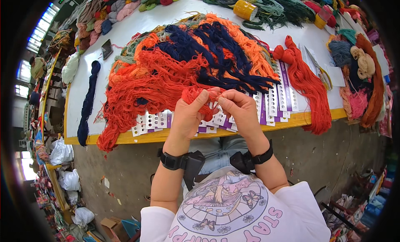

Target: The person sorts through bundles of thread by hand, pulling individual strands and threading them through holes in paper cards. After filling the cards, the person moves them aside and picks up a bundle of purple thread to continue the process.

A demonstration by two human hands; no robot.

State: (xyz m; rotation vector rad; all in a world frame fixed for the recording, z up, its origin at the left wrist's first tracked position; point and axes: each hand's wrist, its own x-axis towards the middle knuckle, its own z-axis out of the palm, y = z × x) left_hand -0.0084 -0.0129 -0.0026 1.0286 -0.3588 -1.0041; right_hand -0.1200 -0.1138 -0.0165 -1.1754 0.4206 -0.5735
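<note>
The left hand (187,115) and the right hand (241,110) both pinch a small bunch of red-orange wool yarn (203,101), held between them just above the table's yellow edge (175,135). The bunch runs back into the big tangled pile of orange, red and dark blue yarn (183,62) beyond the fingers. A hard pull could drag more threads along or make knots. No box or bin near the hands shows anything inside.

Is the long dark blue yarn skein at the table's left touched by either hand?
No, the long dark blue yarn skein lies alone, away from both hands.
</note>
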